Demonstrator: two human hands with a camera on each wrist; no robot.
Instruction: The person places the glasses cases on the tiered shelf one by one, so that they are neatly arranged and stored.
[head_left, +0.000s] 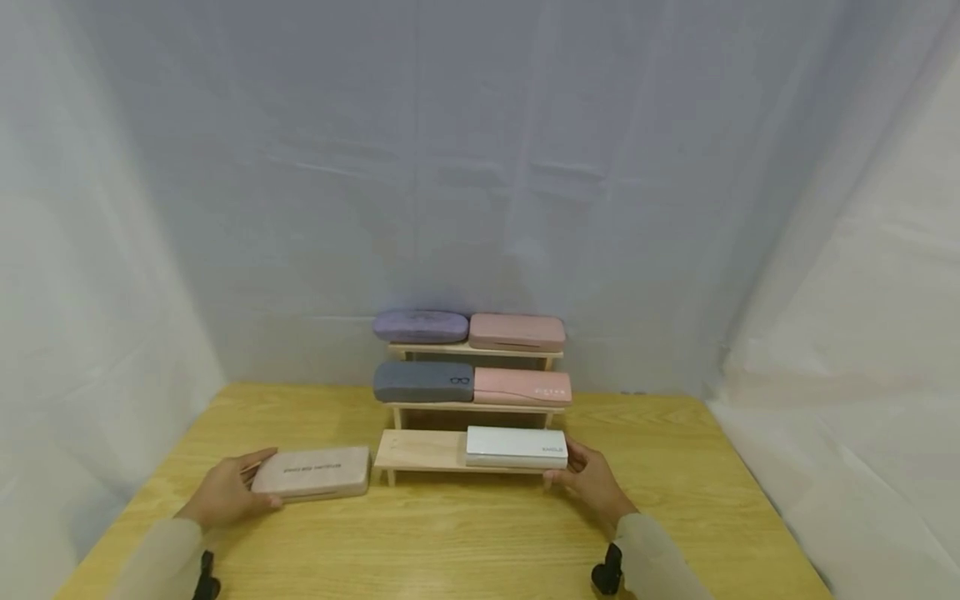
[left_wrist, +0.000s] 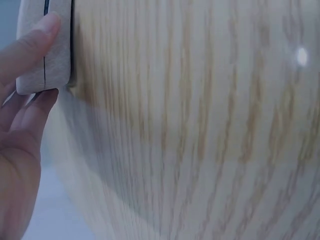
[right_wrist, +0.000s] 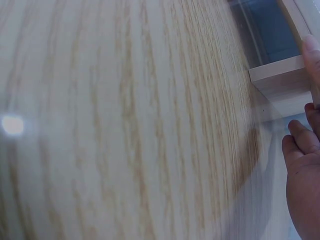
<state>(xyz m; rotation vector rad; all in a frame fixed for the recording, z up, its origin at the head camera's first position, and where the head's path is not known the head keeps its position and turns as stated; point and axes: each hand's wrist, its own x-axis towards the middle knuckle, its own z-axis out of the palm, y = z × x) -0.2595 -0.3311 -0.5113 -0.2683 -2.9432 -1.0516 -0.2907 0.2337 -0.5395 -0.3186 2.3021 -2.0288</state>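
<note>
My left hand (head_left: 228, 493) grips the left end of a beige glasses case (head_left: 315, 472), thumb along its front and fingers behind. This case, with dark lettering on its lid, sits left of a three-tier wooden rack (head_left: 420, 450). In the left wrist view the thumb presses the case's side (left_wrist: 55, 65) across its seam. At the rack's right end, my right hand (head_left: 592, 482) holds the bottom tier, its thumb at the front edge, fingers beside a white glasses case (head_left: 513, 446). The right wrist view shows the thumb against the shelf board (right_wrist: 280, 70), other fingers curled.
The middle tier carries a grey-blue case (head_left: 420, 382) and a pink case (head_left: 521, 387). On the top tier lie a purple case (head_left: 422, 326) and a dusty-pink case (head_left: 517, 332). Pale sheeting (head_left: 480, 167) hangs behind and beside the wood-grain table (head_left: 420, 542).
</note>
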